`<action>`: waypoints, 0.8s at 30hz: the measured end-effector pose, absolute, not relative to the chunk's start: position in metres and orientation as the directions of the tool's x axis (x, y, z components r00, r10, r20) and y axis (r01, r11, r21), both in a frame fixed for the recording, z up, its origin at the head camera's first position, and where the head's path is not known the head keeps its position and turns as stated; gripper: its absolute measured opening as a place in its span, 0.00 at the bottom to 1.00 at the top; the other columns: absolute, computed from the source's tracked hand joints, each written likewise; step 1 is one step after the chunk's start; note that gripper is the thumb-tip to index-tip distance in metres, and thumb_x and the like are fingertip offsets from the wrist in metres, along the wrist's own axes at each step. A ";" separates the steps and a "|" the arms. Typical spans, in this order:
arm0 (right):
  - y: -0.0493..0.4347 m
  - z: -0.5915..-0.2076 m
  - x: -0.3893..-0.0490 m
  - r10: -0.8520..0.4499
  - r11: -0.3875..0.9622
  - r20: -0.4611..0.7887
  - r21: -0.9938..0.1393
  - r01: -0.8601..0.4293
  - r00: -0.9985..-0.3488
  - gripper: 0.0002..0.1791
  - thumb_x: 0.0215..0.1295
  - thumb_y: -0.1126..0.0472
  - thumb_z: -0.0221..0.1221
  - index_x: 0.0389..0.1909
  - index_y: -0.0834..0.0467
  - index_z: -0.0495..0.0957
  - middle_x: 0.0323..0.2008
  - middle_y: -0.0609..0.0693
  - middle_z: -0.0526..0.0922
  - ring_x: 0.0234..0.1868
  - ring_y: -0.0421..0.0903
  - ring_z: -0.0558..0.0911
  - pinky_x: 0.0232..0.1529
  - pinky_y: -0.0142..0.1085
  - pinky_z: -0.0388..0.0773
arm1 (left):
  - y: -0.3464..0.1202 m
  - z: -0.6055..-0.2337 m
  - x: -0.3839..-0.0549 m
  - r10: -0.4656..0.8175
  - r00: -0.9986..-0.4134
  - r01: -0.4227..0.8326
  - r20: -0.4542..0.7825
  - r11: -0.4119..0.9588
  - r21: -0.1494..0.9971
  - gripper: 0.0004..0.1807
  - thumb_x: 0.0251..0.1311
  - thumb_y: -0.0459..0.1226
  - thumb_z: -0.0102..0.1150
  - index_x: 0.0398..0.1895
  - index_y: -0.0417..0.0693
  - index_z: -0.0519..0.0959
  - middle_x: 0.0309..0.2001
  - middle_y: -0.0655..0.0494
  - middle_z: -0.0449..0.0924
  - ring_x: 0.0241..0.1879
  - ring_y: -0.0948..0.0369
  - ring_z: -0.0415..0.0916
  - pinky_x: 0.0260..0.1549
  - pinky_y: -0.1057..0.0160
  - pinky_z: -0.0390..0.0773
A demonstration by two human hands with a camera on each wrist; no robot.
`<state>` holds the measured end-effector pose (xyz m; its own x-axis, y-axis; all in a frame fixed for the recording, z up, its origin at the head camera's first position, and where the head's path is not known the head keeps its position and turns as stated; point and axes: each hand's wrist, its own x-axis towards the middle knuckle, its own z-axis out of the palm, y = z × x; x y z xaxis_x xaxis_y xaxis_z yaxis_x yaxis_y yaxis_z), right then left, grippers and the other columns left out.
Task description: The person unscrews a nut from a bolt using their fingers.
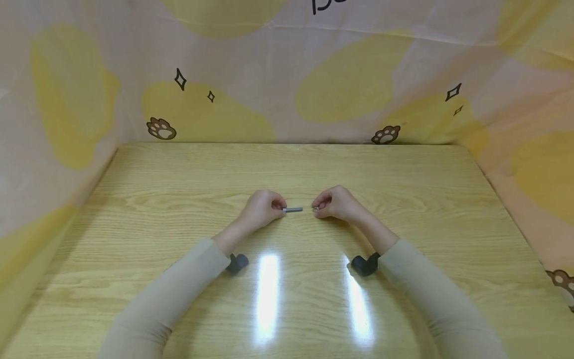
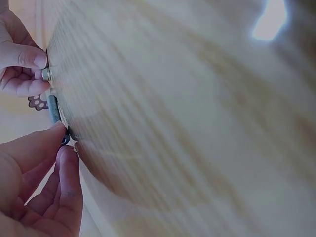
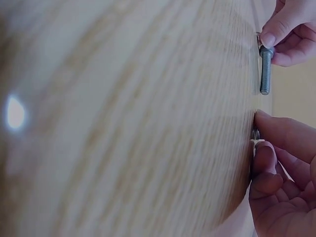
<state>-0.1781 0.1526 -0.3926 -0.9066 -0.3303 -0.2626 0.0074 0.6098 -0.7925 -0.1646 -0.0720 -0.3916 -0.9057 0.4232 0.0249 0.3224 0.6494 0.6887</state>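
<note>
Between thumb and fingers my left hand (image 1: pixel 263 210) pinches a grey metal bolt (image 1: pixel 293 210) by its head. The threaded shank points right, toward the other hand, and its threads show in the right wrist view on the bolt (image 3: pixel 265 73). My right hand (image 1: pixel 338 203) pinches a small metal nut (image 1: pixel 316 209), partly covered by the fingertips. In the left wrist view the nut (image 2: pixel 46 74) sits just beyond the bolt's tip. A short gap separates bolt and nut. Both hands are low over the table, near its middle.
The wood-grain table (image 1: pixel 179 174) has bright light reflections near its front. Black wrist-camera mounts (image 1: pixel 365 265) stick out at both sleeve cuffs. A patterned yellow and pink cloth (image 1: pixel 251 75) hangs along the back and sides.
</note>
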 end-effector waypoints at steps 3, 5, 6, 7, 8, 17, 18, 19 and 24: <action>0.152 -0.393 -0.177 -0.335 0.609 -0.263 -0.793 0.006 -0.905 0.10 0.48 0.70 0.69 0.33 0.64 0.83 0.26 0.50 0.79 0.28 0.42 0.75 0.30 0.29 0.74 | -0.073 -0.392 -0.163 0.421 -0.907 0.316 0.019 0.649 0.692 0.05 0.48 0.27 0.67 0.29 0.38 0.83 0.27 0.53 0.81 0.27 0.62 0.75 0.30 0.68 0.77; 0.152 -0.393 -0.177 -0.337 0.608 -0.262 -0.794 0.004 -0.904 0.10 0.48 0.70 0.69 0.34 0.64 0.83 0.26 0.50 0.79 0.28 0.42 0.75 0.29 0.29 0.74 | -0.073 -0.392 -0.162 0.420 -0.908 0.312 0.016 0.649 0.694 0.04 0.48 0.27 0.67 0.29 0.38 0.83 0.27 0.53 0.81 0.27 0.62 0.75 0.30 0.68 0.77; 0.153 -0.393 -0.177 -0.338 0.611 -0.261 -0.792 0.000 -0.904 0.10 0.47 0.70 0.69 0.34 0.64 0.83 0.26 0.50 0.79 0.28 0.43 0.75 0.29 0.30 0.74 | -0.074 -0.392 -0.162 0.418 -0.908 0.310 0.014 0.649 0.695 0.04 0.48 0.27 0.67 0.29 0.38 0.83 0.27 0.53 0.81 0.27 0.62 0.75 0.30 0.68 0.77; 0.153 -0.393 -0.176 -0.341 0.612 -0.258 -0.791 -0.005 -0.904 0.11 0.47 0.70 0.69 0.34 0.63 0.83 0.26 0.50 0.79 0.29 0.43 0.75 0.29 0.30 0.74 | -0.074 -0.392 -0.161 0.418 -0.908 0.308 0.012 0.649 0.695 0.04 0.48 0.27 0.66 0.29 0.38 0.83 0.27 0.53 0.81 0.27 0.62 0.75 0.30 0.68 0.77; 0.154 -0.393 -0.176 -0.342 0.613 -0.257 -0.790 -0.007 -0.904 0.11 0.47 0.70 0.69 0.34 0.63 0.83 0.26 0.50 0.79 0.29 0.43 0.75 0.29 0.30 0.74 | -0.074 -0.392 -0.161 0.418 -0.908 0.307 0.011 0.650 0.695 0.04 0.48 0.27 0.66 0.29 0.38 0.83 0.27 0.53 0.81 0.28 0.62 0.75 0.30 0.68 0.77; 0.168 -0.387 -0.176 -0.375 0.559 -0.213 -0.829 -0.037 -0.902 0.16 0.46 0.68 0.70 0.40 0.64 0.81 0.29 0.52 0.78 0.30 0.45 0.75 0.30 0.30 0.74 | -0.074 -0.390 -0.161 0.420 -0.908 0.308 0.010 0.650 0.695 0.05 0.49 0.28 0.66 0.30 0.38 0.83 0.28 0.53 0.81 0.29 0.62 0.76 0.32 0.67 0.78; 0.170 -0.386 -0.176 -0.378 0.554 -0.206 -0.832 -0.042 -0.902 0.17 0.47 0.68 0.70 0.40 0.64 0.80 0.30 0.53 0.78 0.30 0.46 0.75 0.31 0.30 0.74 | -0.075 -0.389 -0.161 0.419 -0.908 0.308 0.008 0.653 0.692 0.05 0.49 0.28 0.65 0.31 0.38 0.83 0.29 0.53 0.81 0.29 0.62 0.76 0.33 0.67 0.78; 0.173 -0.385 -0.176 -0.378 0.549 -0.201 -0.835 -0.044 -0.904 0.18 0.47 0.67 0.70 0.41 0.64 0.80 0.30 0.53 0.78 0.30 0.46 0.75 0.30 0.30 0.74 | -0.076 -0.389 -0.161 0.419 -0.908 0.307 0.006 0.657 0.689 0.05 0.49 0.29 0.66 0.32 0.38 0.83 0.29 0.53 0.81 0.30 0.61 0.76 0.33 0.66 0.78; 0.192 -0.378 -0.174 -0.409 0.565 -0.125 -0.812 -0.143 -0.904 0.19 0.51 0.63 0.68 0.45 0.63 0.78 0.35 0.54 0.79 0.36 0.49 0.76 0.37 0.37 0.75 | -0.092 -0.384 -0.159 0.430 -0.903 0.330 -0.002 0.696 0.638 0.13 0.52 0.35 0.66 0.40 0.39 0.81 0.37 0.50 0.82 0.38 0.57 0.77 0.41 0.60 0.77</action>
